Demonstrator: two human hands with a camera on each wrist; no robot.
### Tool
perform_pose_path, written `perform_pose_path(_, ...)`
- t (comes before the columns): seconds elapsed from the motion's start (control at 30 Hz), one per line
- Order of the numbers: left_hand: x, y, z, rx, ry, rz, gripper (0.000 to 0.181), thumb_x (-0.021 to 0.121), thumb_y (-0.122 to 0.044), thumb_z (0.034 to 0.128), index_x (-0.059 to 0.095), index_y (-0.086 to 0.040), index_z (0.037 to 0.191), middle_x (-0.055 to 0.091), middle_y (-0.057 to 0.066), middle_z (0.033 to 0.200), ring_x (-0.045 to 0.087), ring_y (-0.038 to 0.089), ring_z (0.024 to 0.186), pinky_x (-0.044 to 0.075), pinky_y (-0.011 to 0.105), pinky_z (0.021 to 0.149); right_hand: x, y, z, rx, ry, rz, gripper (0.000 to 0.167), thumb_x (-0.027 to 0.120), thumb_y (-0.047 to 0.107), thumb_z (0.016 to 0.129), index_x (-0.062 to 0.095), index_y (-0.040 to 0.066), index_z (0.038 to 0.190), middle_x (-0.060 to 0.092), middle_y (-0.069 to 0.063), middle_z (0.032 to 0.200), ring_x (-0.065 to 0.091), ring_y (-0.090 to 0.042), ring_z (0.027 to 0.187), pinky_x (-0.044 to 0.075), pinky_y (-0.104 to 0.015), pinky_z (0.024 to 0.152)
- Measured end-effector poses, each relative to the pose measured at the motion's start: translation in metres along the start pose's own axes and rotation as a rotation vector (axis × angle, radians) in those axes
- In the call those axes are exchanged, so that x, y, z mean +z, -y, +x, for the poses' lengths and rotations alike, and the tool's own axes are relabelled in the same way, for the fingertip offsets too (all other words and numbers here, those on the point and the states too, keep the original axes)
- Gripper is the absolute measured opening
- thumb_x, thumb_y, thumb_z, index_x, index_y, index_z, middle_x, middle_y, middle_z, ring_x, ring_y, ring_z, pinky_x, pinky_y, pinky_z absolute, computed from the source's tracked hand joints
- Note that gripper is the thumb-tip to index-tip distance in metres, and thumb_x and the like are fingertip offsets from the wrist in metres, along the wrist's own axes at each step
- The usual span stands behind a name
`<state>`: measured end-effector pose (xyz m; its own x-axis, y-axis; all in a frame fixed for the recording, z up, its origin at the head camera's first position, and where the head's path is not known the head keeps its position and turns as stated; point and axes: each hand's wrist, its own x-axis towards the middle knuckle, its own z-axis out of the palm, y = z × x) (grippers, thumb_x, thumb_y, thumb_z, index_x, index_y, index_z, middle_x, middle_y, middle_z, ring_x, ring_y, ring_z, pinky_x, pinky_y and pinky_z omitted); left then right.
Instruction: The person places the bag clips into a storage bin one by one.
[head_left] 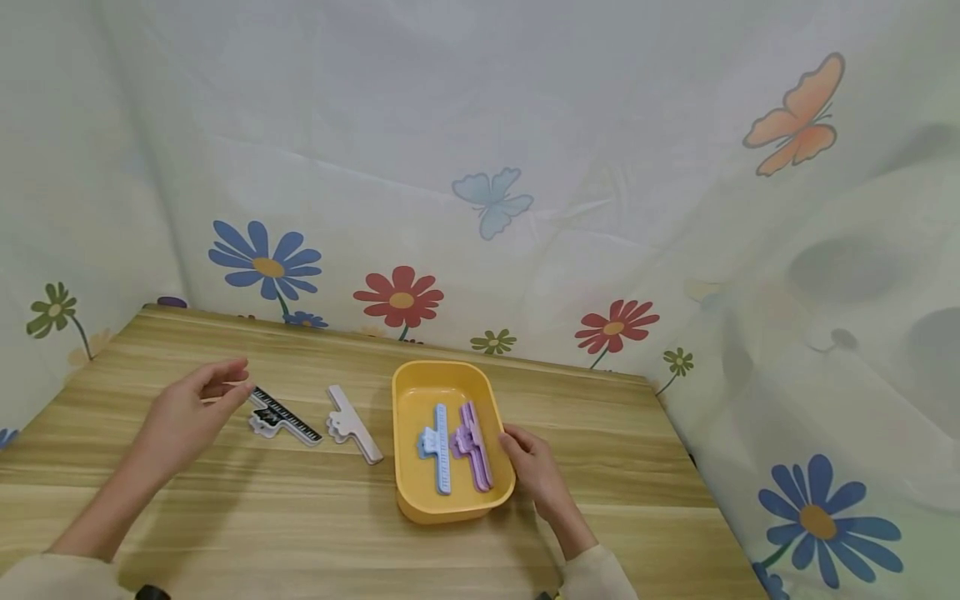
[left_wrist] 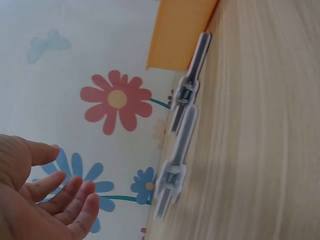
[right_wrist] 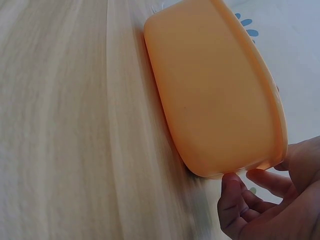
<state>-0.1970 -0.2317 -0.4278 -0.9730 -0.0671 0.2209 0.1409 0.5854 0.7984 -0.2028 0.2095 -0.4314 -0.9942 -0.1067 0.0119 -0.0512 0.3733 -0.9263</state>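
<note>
The left hand (head_left: 189, 410) is raised above the table's left part, fingers loosely bent and holding nothing; the black-and-white clip (head_left: 288, 415) lies just right of its fingertips. To the right of that clip lies a white clip (head_left: 354, 423). Inside the yellow bin (head_left: 429, 505) are a light blue clip (head_left: 442, 450) and a purple clip (head_left: 478, 450), side by side. The right hand (head_left: 534, 468) grips the bin's right side, thumb at the rim; in the right wrist view its fingers (right_wrist: 231, 192) touch the outer wall (right_wrist: 215, 95).
The wooden table (head_left: 600, 467) ends at a back edge against a hanging cloth (head_left: 375, 125) printed with flowers and butterflies. A small purple object (head_left: 172, 302) shows at the table's far left corner.
</note>
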Motion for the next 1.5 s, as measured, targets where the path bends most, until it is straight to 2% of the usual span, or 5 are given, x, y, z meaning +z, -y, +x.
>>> perform_pose_path(0.33,0.015,0.019,0.005,-0.020,0.024,0.050,0.056,0.057,-0.031,0.1077,0.050,0.011,0.143,0.060,0.033,0.130,0.061,0.049,0.114,0.050,0.019,0.069,0.000,-0.036,0.016,-0.003,-0.024,0.010,0.039,0.053,0.017,0.109,0.060,-0.009,0.137,0.064,-0.028,0.131,0.063,-0.040,0.117,0.053,-0.055,0.097)
perform_pose_path(0.6,0.025,0.031,0.008,-0.042,0.057,0.068,0.055,0.057,-0.027,0.1076,0.048,0.016,0.140,0.059,0.037,0.129,0.059,0.054,0.115,0.053,0.061,0.090,0.000,-0.027,0.012,-0.013,-0.018,0.020,0.039,0.053,0.015,0.108,0.059,-0.011,0.137,0.064,-0.030,0.130,0.063,-0.043,0.116,0.053,-0.056,0.097)
perform_pose_path(0.83,0.030,0.034,0.010,-0.067,0.084,0.113,0.054,0.058,-0.023,0.1064,0.048,0.020,0.138,0.058,0.040,0.127,0.060,0.054,0.113,0.051,0.063,0.092,0.000,-0.040,0.018,0.009,-0.025,0.005,0.039,0.052,0.015,0.109,0.059,-0.010,0.138,0.063,-0.030,0.132,0.062,-0.043,0.118,0.053,-0.056,0.098)
perform_pose_path(1.13,0.037,0.039,0.013,-0.092,0.115,0.196,0.053,0.062,-0.021,0.1028,0.051,0.023,0.132,0.060,0.041,0.122,0.059,0.055,0.110,0.049,0.065,0.091,0.000,-0.005,0.002,-0.002,-0.002,0.028,0.038,0.052,0.011,0.108,0.058,-0.013,0.137,0.061,-0.033,0.132,0.060,-0.046,0.119,0.052,-0.056,0.099)
perform_pose_path(1.5,0.038,0.037,0.016,-0.101,0.145,0.254,0.058,0.067,-0.022,0.0989,0.051,0.025,0.129,0.063,0.039,0.110,0.062,0.042,0.091,0.053,0.056,0.078,0.000,-0.002,0.002,0.005,-0.007,0.002,0.038,0.053,0.012,0.108,0.059,-0.012,0.136,0.061,-0.031,0.134,0.060,-0.044,0.122,0.052,-0.054,0.100)
